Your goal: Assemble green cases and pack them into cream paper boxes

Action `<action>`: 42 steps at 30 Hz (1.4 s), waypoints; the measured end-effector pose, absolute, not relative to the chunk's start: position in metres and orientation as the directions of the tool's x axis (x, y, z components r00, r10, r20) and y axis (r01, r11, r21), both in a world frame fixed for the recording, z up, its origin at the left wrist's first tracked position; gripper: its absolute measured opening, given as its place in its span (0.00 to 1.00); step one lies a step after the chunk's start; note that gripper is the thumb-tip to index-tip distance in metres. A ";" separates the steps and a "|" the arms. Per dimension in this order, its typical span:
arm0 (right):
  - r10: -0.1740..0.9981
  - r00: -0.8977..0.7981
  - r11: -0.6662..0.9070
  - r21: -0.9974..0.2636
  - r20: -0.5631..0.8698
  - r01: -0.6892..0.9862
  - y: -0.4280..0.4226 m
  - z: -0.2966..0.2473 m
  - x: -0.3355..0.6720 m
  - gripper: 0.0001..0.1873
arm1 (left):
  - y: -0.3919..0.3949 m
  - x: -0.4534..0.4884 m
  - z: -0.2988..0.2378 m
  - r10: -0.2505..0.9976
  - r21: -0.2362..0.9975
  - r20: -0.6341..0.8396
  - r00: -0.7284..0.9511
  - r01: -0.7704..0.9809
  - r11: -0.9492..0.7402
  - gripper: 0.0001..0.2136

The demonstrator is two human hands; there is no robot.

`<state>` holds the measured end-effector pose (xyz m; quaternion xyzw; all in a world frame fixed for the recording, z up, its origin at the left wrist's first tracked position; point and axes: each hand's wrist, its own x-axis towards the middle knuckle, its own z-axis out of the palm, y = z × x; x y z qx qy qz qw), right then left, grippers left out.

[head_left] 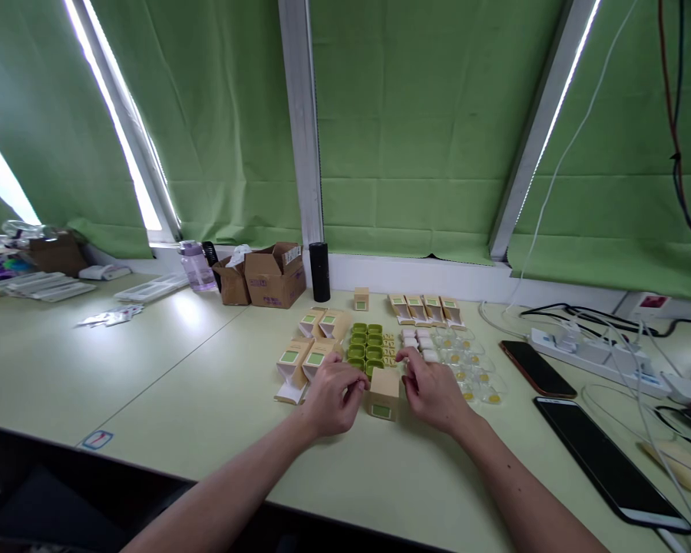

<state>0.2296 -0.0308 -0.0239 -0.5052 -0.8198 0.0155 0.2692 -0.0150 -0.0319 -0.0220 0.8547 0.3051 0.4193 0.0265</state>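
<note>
A small kraft cardboard box [384, 395] with a green label on its front stands on the table between my hands, its top apparently closed. My left hand [335, 395] is curled, with thumb and fingertips at the box's upper left edge. On the other side, my right hand [433, 390] is close to the box, index finger and thumb apart. Behind the box are rows of green square cups [366, 347], small yellowish pieces [389, 347] and white blocks [419, 342]. Clear plastic pieces with yellow centres [466, 359] lie to the right. Open kraft boxes [292, 361] stand beside my left hand.
More open boxes [424, 309] and one closed box [361, 299] stand farther back. A black cylinder [319, 272], a brown carton [275, 276] and a purple bottle [196, 266] line the wall. Phone [538, 369], tablet [610, 461] and power strip [596, 359] with cables are at right.
</note>
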 end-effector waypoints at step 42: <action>0.896 -0.163 0.280 -0.240 0.414 0.930 -0.037 -0.024 0.214 0.22 | 0.123 0.011 0.096 0.784 -0.007 0.353 0.511 0.839 -0.544 0.25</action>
